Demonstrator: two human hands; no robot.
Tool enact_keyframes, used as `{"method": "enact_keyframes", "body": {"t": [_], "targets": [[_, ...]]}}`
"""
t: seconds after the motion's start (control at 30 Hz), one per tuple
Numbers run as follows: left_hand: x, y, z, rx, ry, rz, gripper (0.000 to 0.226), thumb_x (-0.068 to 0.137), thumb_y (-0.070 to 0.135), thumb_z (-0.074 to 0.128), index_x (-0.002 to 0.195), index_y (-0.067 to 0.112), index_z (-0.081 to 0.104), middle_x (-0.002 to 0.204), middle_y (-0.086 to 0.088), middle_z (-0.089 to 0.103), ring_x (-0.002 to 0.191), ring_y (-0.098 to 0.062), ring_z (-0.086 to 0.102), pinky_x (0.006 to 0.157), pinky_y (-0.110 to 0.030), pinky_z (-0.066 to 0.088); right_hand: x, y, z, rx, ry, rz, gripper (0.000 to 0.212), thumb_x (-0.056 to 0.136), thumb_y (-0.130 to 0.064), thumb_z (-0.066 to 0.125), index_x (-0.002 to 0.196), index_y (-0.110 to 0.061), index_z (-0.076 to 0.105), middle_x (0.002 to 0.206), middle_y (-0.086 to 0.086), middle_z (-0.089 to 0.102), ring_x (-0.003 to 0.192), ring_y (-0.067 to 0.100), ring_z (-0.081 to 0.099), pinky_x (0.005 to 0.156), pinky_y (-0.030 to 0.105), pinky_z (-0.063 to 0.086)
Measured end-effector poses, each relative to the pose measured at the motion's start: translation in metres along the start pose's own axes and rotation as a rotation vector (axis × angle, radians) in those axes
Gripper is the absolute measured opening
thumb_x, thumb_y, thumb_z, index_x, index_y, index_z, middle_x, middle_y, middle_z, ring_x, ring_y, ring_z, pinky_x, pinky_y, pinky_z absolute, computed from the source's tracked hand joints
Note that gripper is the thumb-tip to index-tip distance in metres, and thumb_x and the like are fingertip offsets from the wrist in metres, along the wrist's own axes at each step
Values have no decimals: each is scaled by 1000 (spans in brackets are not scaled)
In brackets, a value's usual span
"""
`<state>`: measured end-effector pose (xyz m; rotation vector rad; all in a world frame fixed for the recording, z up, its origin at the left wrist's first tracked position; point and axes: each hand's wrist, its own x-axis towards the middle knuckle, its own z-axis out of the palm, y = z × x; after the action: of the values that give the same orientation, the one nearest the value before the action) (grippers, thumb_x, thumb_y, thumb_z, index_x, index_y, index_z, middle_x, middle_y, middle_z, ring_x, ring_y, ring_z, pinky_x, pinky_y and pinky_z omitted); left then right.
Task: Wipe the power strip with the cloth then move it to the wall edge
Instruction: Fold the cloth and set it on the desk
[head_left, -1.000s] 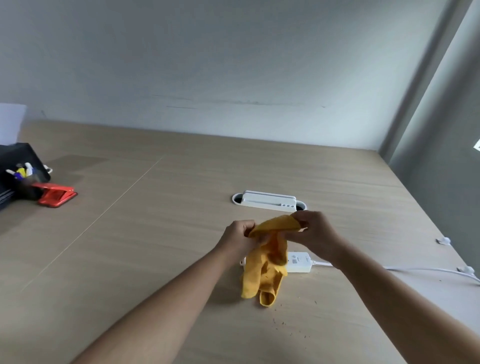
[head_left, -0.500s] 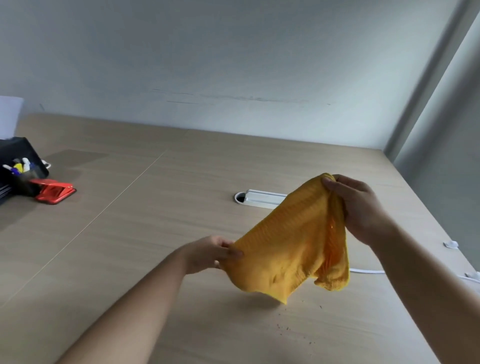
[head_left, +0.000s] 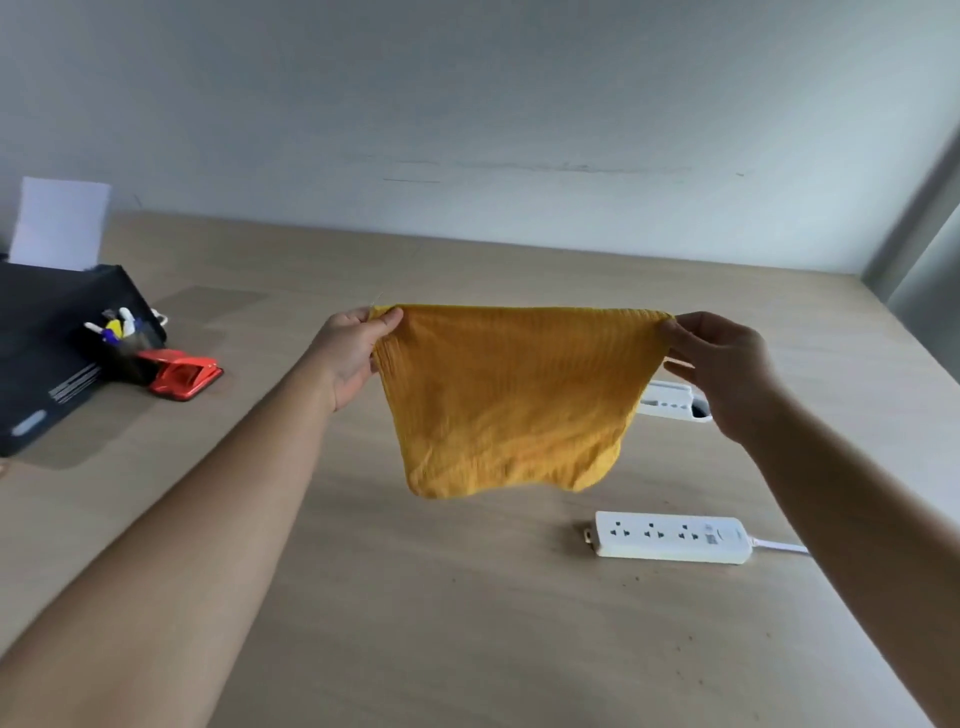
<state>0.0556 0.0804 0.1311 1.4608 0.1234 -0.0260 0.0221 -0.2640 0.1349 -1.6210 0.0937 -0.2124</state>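
— What are the hands doing?
— The left hand (head_left: 347, 358) and right hand (head_left: 723, 370) each pinch a top corner of the yellow cloth (head_left: 511, 397), spread in the air.
— And the power strip (head_left: 673, 536)?
— Flat on the desk (head_left: 467, 623), below the cloth.
— Any holders?
— A black cup (head_left: 120, 347) with pens.

Both hands, left hand (head_left: 349, 358) and right hand (head_left: 724, 371), pinch the yellow cloth (head_left: 511, 397) spread mid-frame above the table (head_left: 415, 597); power strip (head_left: 672, 537) lies lower right

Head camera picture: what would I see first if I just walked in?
A bright yellow cloth stretched in the air, pinched at its top corners by the left hand and right hand. Below it, toward the right, a white power strip lies on the wooden table.
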Motion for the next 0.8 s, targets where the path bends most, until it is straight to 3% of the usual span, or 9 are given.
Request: {"method": "enact_keyframes", "body": {"t": [0.1, 0.23, 0.37, 0.47, 0.57, 0.7, 0.8], "targets": [[2, 4, -28, -35, -33, 33, 33, 95, 9, 53, 68, 11, 72, 61, 4, 73, 56, -6, 67, 59, -18, 56, -6, 7, 22, 21, -24, -13, 11, 85, -11, 63, 75, -16, 65, 77, 4, 64, 80, 19, 61, 78, 30, 51], [-6, -37, -73, 137, -178, -145, 32, 92, 2, 54, 72, 9, 78, 74, 3, 76, 69, -6, 70, 72, -19, 58, -28, 53, 34, -122, -83, 96, 22, 81, -4, 67, 66, -21, 68, 54, -9, 67, 61, 3, 61, 58, 22, 43], [-28, -105, -112, 325, -371, -473, 21, 91, -2, 55, 87, 2, 74, 79, -3, 76, 69, -6, 72, 67, -14, 57, -61, 106, 30, -455, -373, 376, 5, 78, -12, 71, 74, -14, 73, 67, 3, 68, 64, 8, 57, 59, 24, 41], [-42, -148, -136, 493, -505, -727, 20, 87, 4, 63, 75, 11, 79, 76, -3, 76, 66, -8, 71, 70, -18, 56, -84, 131, 34, -690, -648, 511, 6, 78, -20, 71, 73, -19, 73, 65, -4, 70, 61, 2, 59, 56, 16, 44], [-51, -174, -148, 616, -575, -836, 13, 84, 13, 70, 72, 14, 76, 71, 0, 73, 60, -8, 67, 66, -21, 55, -101, 148, 45, -779, -827, 636, 7, 81, -20, 70, 75, -24, 70, 64, -11, 71, 65, -3, 66, 55, 13, 43], [-52, -182, -149, 579, -494, -794, 15, 85, 13, 69, 71, 13, 63, 56, 3, 61, 45, -6, 55, 47, -18, 45, -102, 160, 52, -797, -788, 645, 10, 81, -13, 68, 77, -22, 67, 68, -6, 71, 63, 4, 69, 51, 16, 42], [-39, -185, -149, 479, -316, -672, 12, 85, 11, 68, 74, 12, 65, 66, -2, 62, 59, -12, 57, 56, -23, 45, -91, 163, 61, -732, -564, 540, 8, 81, -7, 68, 77, -14, 68, 66, -2, 70, 52, 4, 66, 44, 16, 41]]}}
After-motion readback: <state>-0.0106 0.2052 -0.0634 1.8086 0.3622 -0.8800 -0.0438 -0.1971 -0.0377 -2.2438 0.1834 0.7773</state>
